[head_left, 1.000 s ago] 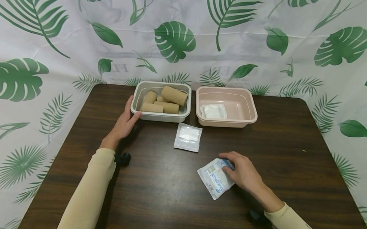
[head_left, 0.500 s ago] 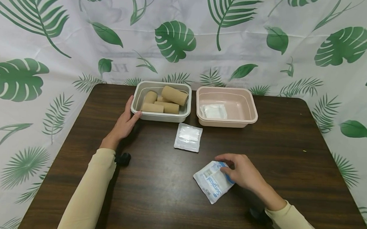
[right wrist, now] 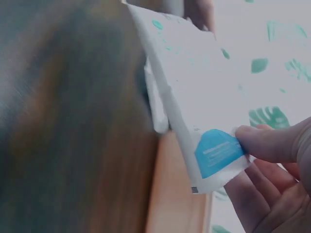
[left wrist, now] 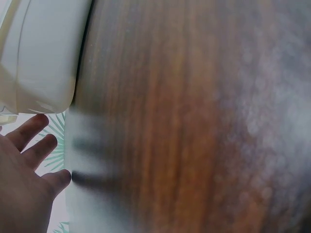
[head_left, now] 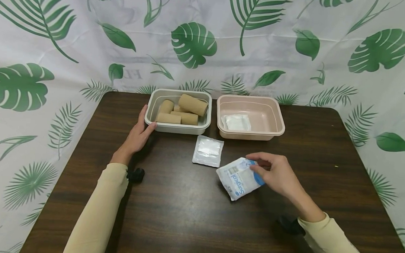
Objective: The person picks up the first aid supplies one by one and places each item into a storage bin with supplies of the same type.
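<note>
My right hand (head_left: pixel 281 175) pinches a white and blue packet printed "Surgical" (head_left: pixel 237 178) by its right edge. In the right wrist view the thumb lies on the blue patch of the packet (right wrist: pixel 194 92), with fingers behind it. The packet is tilted above the table. My left hand (head_left: pixel 135 137) touches the left front corner of a grey plastic bin (head_left: pixel 179 130), fingers along its side and thumb at the front rim. The left wrist view has these fingers spread out beside the bin wall (left wrist: pixel 43 73). Several brown cardboard-like rolls (head_left: pixel 191 105) lie in that bin.
A pink bin (head_left: pixel 250 136) stands right of the grey one, holding a white packet (head_left: pixel 237 122). Another white packet (head_left: pixel 207 151) lies on the dark wooden table (head_left: pixel 172 214) in front of the bins. Behind hangs a leaf-printed cloth (head_left: pixel 219 37).
My right hand has lifted the "Surgical" packet off the table and moved it slightly away from me, toward the bins. My left hand stays at the grey bin.
</note>
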A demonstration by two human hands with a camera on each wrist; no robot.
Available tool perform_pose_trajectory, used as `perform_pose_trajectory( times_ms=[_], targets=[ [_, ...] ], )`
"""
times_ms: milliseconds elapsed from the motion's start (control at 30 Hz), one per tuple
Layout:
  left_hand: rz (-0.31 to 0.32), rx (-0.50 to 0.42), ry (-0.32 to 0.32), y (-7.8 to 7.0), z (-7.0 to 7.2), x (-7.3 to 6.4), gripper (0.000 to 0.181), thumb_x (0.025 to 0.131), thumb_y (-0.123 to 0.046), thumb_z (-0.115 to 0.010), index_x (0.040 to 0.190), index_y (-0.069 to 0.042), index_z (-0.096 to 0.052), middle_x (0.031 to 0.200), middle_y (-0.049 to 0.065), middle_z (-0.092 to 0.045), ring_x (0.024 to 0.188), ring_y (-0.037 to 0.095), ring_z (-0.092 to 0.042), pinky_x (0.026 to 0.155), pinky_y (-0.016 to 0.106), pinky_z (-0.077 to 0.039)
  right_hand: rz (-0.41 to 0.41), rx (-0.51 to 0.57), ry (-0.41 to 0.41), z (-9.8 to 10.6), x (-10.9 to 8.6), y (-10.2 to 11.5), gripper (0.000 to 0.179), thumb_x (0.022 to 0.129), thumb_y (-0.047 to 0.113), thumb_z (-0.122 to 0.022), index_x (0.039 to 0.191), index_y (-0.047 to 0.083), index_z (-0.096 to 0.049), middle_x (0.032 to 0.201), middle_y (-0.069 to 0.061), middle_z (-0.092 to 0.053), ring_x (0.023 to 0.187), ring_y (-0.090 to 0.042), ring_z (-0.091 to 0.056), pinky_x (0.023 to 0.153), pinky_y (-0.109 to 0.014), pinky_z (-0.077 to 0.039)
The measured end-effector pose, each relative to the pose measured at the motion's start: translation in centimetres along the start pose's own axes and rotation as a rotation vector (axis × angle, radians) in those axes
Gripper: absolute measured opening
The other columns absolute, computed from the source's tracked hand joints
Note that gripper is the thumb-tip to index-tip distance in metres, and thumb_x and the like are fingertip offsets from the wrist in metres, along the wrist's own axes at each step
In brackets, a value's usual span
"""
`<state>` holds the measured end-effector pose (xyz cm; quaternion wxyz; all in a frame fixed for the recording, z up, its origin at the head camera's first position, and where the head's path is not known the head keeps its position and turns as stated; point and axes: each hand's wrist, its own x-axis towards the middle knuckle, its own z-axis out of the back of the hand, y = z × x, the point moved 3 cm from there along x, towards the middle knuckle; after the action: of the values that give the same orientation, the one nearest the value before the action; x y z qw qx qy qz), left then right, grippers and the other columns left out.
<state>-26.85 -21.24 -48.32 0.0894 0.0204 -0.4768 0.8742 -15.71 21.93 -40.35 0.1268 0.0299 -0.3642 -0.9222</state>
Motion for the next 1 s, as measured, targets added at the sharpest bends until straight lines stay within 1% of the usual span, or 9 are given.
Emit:
perform_pose_trajectory(
  times_ms=[100, 200, 300, 400, 467, 567, 667, 767, 1000],
  targets=[
    [-0.003, -0.001, 0.002, -0.1, 0.0, 0.0, 0.075, 0.099, -0.041, -0.048, 0.155, -0.023, -0.001, 0.159, 0.007, -0.015, 0.141, 0.031, -0.023, 0.110, 0.057, -0.018, 0.025, 0.010, -0.118, 1.6, 0.6, -0.1, 0.026, 0.083, 0.004, -0.073, 0.107, 0.015, -0.073, 0.102, -0.004, -0.071, 0.080, -0.013, -0.066, 0.065, -0.021, -0.053],
    [-0.005, -0.001, 0.004, -0.2, 0.0, 0.1, 0.075, 0.099, -0.041, -0.048, 0.155, -0.023, -0.001, 0.159, 0.007, -0.015, 0.141, 0.031, -0.023, 0.110, 0.057, -0.018, 0.038, 0.034, -0.232, 3.1, 1.2, -0.3, 0.022, 0.084, 0.005, -0.072, 0.106, 0.011, -0.073, 0.096, -0.008, -0.072, 0.075, -0.009, -0.065, 0.059, -0.017, -0.050],
    [-0.002, 0.004, 0.006, -0.2, 0.0, 0.1, 0.074, 0.099, -0.041, -0.047, 0.155, -0.026, -0.001, 0.159, 0.007, -0.015, 0.141, 0.031, -0.023, 0.110, 0.057, -0.018, 0.026, 0.064, -0.331, 4.5, 2.0, -0.6, 0.020, 0.084, 0.006, -0.072, 0.104, 0.008, -0.074, 0.091, -0.011, -0.071, 0.068, -0.004, -0.062, 0.053, -0.016, -0.047],
    [-0.001, 0.006, 0.011, -0.2, 0.0, 0.0, 0.073, 0.100, -0.041, -0.046, 0.154, -0.031, 0.001, 0.159, 0.006, -0.014, 0.141, 0.032, -0.023, 0.110, 0.058, -0.017, -0.005, 0.088, -0.411, 5.6, 3.1, -1.0, 0.020, 0.085, 0.009, -0.072, 0.105, 0.007, -0.073, 0.089, -0.012, -0.070, 0.062, -0.006, -0.057, 0.049, -0.017, -0.044],
    [0.000, 0.004, 0.012, -0.2, 0.0, 0.0, 0.072, 0.100, -0.040, -0.046, 0.154, -0.033, 0.002, 0.159, 0.007, -0.014, 0.141, 0.032, -0.022, 0.110, 0.058, -0.017, -0.027, 0.101, -0.459, 6.2, 4.0, -1.3, 0.020, 0.086, 0.011, -0.071, 0.106, 0.008, -0.073, 0.092, -0.011, -0.070, 0.063, -0.008, -0.056, 0.049, -0.016, -0.043],
    [-0.006, -0.002, 0.013, -0.2, 0.1, -0.1, 0.072, 0.100, -0.039, -0.046, 0.154, -0.035, 0.002, 0.159, 0.007, -0.013, 0.141, 0.034, -0.022, 0.109, 0.059, -0.017, -0.069, 0.120, -0.526, 6.8, 5.4, -1.9, 0.022, 0.088, 0.014, -0.069, 0.109, 0.008, -0.072, 0.100, -0.010, -0.069, 0.071, -0.009, -0.057, 0.056, -0.015, -0.044],
    [-0.006, -0.002, 0.013, -0.1, 0.1, -0.1, 0.073, 0.100, -0.039, -0.047, 0.154, -0.034, 0.002, 0.159, 0.008, -0.014, 0.141, 0.034, -0.022, 0.109, 0.059, -0.018, -0.117, 0.122, -0.580, 7.1, 6.6, -2.4, 0.023, 0.090, 0.016, -0.066, 0.111, 0.008, -0.072, 0.105, -0.009, -0.069, 0.077, -0.010, -0.057, 0.062, -0.014, -0.044],
    [-0.007, -0.004, 0.013, -0.1, 0.0, -0.2, 0.073, 0.100, -0.039, -0.047, 0.154, -0.034, 0.002, 0.159, 0.008, -0.014, 0.141, 0.033, -0.023, 0.109, 0.059, -0.018, -0.155, 0.106, -0.608, 7.2, 7.5, -2.7, 0.023, 0.092, 0.017, -0.064, 0.112, 0.010, -0.071, 0.108, -0.007, -0.068, 0.079, -0.010, -0.057, 0.064, -0.014, -0.044],
    [-0.008, -0.010, 0.008, 0.0, -0.1, -0.1, 0.072, 0.100, -0.041, -0.046, 0.153, -0.036, 0.002, 0.159, 0.006, -0.015, 0.141, 0.030, -0.023, 0.110, 0.057, -0.018, -0.206, 0.072, -0.583, 6.9, 9.2, -3.8, 0.024, 0.094, 0.015, -0.058, 0.115, 0.011, -0.070, 0.110, -0.007, -0.067, 0.081, -0.013, -0.056, 0.065, -0.016, -0.042]
  ],
)
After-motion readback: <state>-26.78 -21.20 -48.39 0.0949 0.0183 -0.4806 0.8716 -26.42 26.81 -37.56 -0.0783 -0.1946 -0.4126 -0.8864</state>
